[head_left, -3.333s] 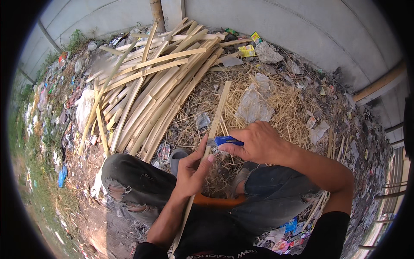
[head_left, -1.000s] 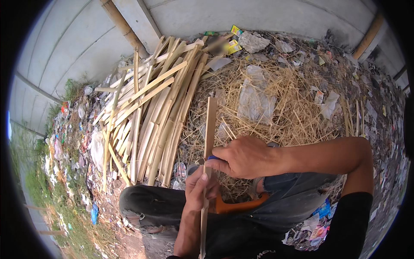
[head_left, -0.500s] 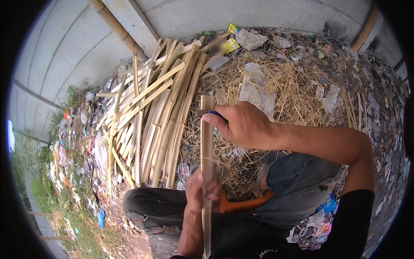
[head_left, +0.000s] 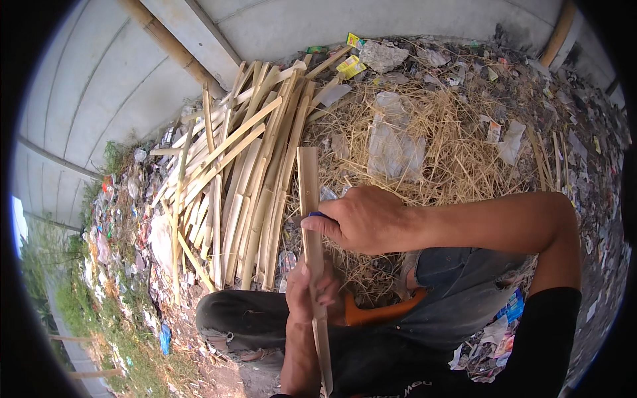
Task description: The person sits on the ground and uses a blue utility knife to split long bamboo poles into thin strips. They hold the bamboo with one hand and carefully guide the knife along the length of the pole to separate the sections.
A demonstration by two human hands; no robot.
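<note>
A long split bamboo strip [head_left: 309, 182] stands nearly upright before me, its lower end reaching down past my lap. My left hand [head_left: 310, 290] is wrapped round it at about its middle. Higher up, my right hand [head_left: 368, 220] is closed on a blue-handled knife [head_left: 320, 215], with the thumb pressed across the strip. Most of the knife is hidden by the fingers, and its blade cannot be made out now. Beyond my left knee lies a pile of similar split bamboo strips [head_left: 255, 192], some crossing over others.
Dry straw-like shavings [head_left: 444, 132] and a flattened clear plastic sheet [head_left: 396, 142] cover the ground ahead. Litter lies on both sides. A concrete wall [head_left: 371, 23] with bamboo poles [head_left: 169, 43] stands behind. An orange curved object [head_left: 385, 313] sits between my legs.
My right hand has slid down the strip toward me with the knife, nearing my left hand. The strip's top has tilted slightly left. My left hand keeps its grip.
</note>
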